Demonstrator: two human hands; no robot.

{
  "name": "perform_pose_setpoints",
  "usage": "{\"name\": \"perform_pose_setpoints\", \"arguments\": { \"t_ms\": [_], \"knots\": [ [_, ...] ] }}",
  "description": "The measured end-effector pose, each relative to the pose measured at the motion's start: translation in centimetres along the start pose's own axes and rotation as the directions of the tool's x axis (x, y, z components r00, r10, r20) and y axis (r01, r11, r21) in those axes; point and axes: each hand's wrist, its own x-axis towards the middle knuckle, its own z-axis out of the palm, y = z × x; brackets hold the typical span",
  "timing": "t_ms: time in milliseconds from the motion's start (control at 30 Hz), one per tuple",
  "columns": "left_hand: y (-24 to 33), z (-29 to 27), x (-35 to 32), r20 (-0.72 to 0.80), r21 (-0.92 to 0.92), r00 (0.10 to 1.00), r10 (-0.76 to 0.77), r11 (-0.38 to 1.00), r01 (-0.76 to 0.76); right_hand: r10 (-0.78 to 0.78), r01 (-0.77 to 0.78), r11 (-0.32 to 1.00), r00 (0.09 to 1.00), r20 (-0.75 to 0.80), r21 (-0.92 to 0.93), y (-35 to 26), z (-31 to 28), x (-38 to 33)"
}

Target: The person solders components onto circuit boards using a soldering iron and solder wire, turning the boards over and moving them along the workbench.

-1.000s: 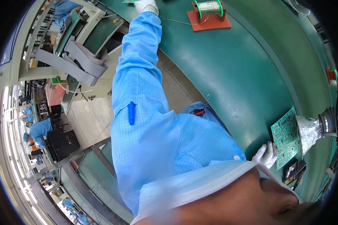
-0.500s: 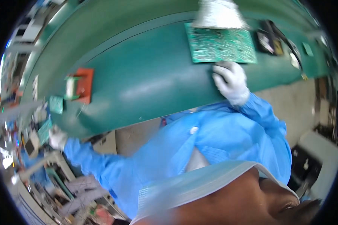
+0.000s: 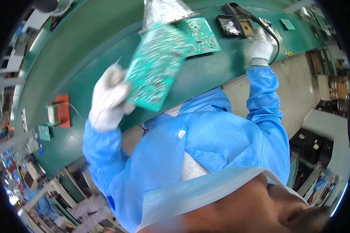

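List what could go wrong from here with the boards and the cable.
1. The left hand grips the raised circuit board at one side, so it might slip or tip.
2. That board overlaps the second circuit board and the foil-wrapped nozzle in view; it could knock either, though the gap is unclear.
3. The black cable curves close beside the right hand and might snag it.

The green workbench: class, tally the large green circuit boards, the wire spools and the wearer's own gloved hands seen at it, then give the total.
Large boards: 2 (held board, far board)
Wire spool: 1
Gloved hands: 2 (left hand, right hand)
Total: 5
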Motion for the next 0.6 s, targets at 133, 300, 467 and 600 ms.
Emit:
{"name": "perform_pose_setpoints", "arguments": {
  "t_ms": [133,300,467,600],
  "knots": [
    [-1.5,0.6,3.4,0.227,0.203,0.973,0.043,0.975,-0.090,-0.171,0.156,0.953,0.985,-0.036,-0.259,-0.5,-1.4,0.8],
    [-3.0,-0.3,4.3,0.263,-0.005,0.959,0.105,0.994,-0.107,-0.193,0.240,0.844,0.970,0.146,-0.480,0.3,0.0,2.2],
    [-3.7,-2.0,4.7,0.267,-0.068,0.963,0.043,0.997,-0.026,-0.460,0.404,0.846,0.883,-0.092,-0.347,-0.5,-0.8,-2.2],
    [-3.8,-1.1,4.9,0.206,-0.173,0.978,-0.003,0.984,0.039,-0.612,0.615,0.773,0.788,0.069,-0.157,1.3,-0.6,-7.1]
  ]
}}
